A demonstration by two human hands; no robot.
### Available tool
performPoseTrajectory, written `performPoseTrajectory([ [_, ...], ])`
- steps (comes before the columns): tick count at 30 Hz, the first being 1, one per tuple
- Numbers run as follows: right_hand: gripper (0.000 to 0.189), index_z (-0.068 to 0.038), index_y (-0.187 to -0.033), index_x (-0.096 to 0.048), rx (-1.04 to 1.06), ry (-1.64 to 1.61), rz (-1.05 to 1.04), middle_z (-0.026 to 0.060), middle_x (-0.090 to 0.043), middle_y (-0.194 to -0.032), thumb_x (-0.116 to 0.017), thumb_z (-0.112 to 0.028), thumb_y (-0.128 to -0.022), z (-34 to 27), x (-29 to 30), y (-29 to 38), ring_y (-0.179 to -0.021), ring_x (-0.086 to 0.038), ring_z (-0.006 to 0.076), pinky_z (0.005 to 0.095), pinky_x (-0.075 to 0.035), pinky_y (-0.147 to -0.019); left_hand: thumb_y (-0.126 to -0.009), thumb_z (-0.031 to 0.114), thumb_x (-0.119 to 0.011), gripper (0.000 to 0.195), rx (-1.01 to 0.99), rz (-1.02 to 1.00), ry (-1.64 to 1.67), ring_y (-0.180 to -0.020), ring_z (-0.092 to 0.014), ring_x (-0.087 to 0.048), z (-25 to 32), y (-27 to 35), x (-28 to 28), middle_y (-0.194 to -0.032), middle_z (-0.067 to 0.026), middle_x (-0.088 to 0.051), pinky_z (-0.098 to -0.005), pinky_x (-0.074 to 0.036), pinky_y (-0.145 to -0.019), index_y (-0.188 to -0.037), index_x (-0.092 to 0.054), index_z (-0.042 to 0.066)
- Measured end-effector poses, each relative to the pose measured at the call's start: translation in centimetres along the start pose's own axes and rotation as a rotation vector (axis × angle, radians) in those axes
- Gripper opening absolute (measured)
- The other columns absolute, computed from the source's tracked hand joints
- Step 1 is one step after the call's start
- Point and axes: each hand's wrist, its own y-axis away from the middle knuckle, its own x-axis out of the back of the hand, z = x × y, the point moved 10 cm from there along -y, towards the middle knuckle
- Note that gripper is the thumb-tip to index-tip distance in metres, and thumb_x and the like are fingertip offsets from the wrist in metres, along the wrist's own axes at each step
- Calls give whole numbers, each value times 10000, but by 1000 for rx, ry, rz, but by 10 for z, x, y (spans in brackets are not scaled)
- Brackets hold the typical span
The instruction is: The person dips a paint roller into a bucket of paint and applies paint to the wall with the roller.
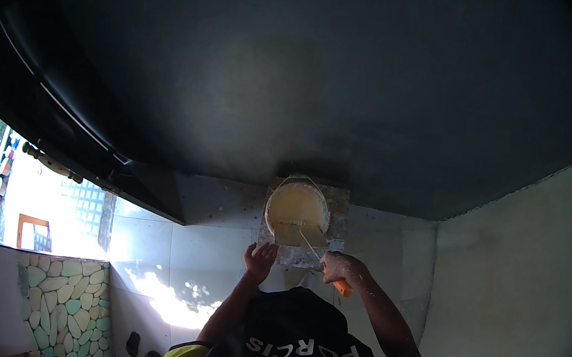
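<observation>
A round bucket [299,204] of cream-coloured paint, its wire handle laid back, stands on a stained square surface [340,202] against the dark wall. At the near side of its mouth a flat panel [292,234] coated in the same colour slopes towards me. My right hand [342,268], speckled with paint, grips the orange handle [343,288] of a tool that looks like a paint roller. Its thin metal rod [311,244] reaches to the panel. My left hand [260,262] is raised at the panel's near left corner; whether it grips the edge is unclear.
A dark wall [254,93] rises ahead, meeting a pale wall [509,294] at right. On the left, a dark door-like panel [143,192] juts out beside a bright opening [44,201]. Tiled floor [212,244], pebble-patterned stonework [66,306] and dark footwear [133,343] lie below.
</observation>
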Motion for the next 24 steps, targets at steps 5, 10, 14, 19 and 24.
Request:
performPoseTrajectory([
  [5, 328, -10, -827, -592, 9, 11, 2, 142, -625, -779, -657, -188, -559, 10, -4, 4, -740, -619, 273, 376, -483, -655, -757, 325, -564, 564, 9, -24, 23, -1099, -350, -479, 0, 3, -2, -1148, -219, -511, -410, -383, -966, -1141, -424, -64],
  [10, 303, -2, -820, -578, 35, 26, -11, 149, -613, -750, -635, -161, -569, -11, 27, 79, -712, -611, 278, 372, -478, -643, -754, 296, -578, 588, 26, -19, 110, -1121, -359, -449, -1, 4, -2, -1174, -221, -483, -418, -377, -972, -1175, -395, -71],
  [14, 356, -4, -915, -578, 7, 64, -37, 148, -598, -724, -608, -144, -589, -22, 48, 137, -678, -599, 279, 365, -475, -643, -751, 329, -574, 607, 35, -15, 75, -1113, -353, -464, -3, 3, -3, -1181, -228, -487, -417, -379, -967, -1175, -393, -66],
  [19, 570, -64, -1181, -534, -107, -32, -70, 134, -579, -704, -580, -133, -617, -26, 71, 178, -683, -600, 249, 363, -476, -644, -745, 343, -582, 611, 40, -12, 79, -1118, -356, -461, 1, 2, -1, -1161, -235, -497, -415, -374, -976, -1152, -405, -78],
  [24, 519, -46, -1111, -569, -108, -39, 57, 137, -583, -701, -594, -137, -601, -18, 69, 191, -668, -599, 248, 372, -473, -633, -748, 355, -576, 596, 35, -16, 65, -1126, -359, -455, 0, 0, 1, -1151, -234, -504, -417, -374, -979, -1125, -426, -81],
])
